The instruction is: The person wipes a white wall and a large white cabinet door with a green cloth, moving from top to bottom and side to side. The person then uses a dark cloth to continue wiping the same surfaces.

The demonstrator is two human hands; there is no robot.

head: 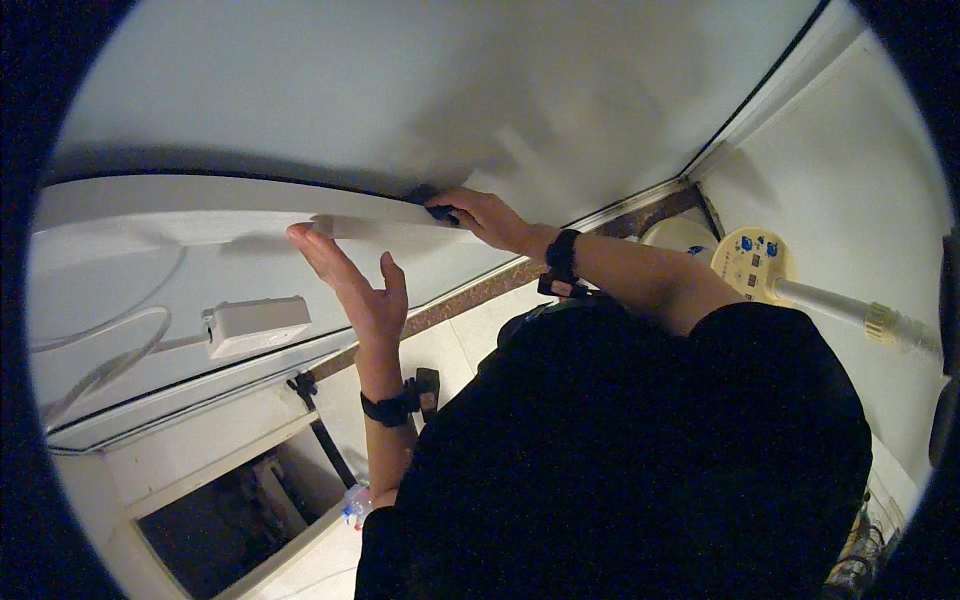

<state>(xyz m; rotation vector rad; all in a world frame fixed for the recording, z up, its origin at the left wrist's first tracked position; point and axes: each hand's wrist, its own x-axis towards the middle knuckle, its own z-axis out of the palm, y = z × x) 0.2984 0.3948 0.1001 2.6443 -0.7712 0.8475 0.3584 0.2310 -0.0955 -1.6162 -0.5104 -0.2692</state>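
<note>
A long white ledge [217, 196] runs along the pale wall in front of me. My left hand [360, 296] is raised with its palm flat, thumb apart and fingertips at the ledge's front face; nothing is seen in its grasp. Close to those fingertips is a small pale piece [322, 225], too blurred to name. At the ledge's right end, my right hand [487, 217] has its fingers curled on a small dark object [442, 214], partly hidden by them. Both wrists wear black straps with small devices.
A white electrical box [259, 326] with a cable [161, 330] is on the wall below the ledge. To the right lean a cream round-based stand [754, 262] and its white pole [832, 300]. A pale-framed opening [232, 517] and a clear plastic item [358, 504] lie lower left.
</note>
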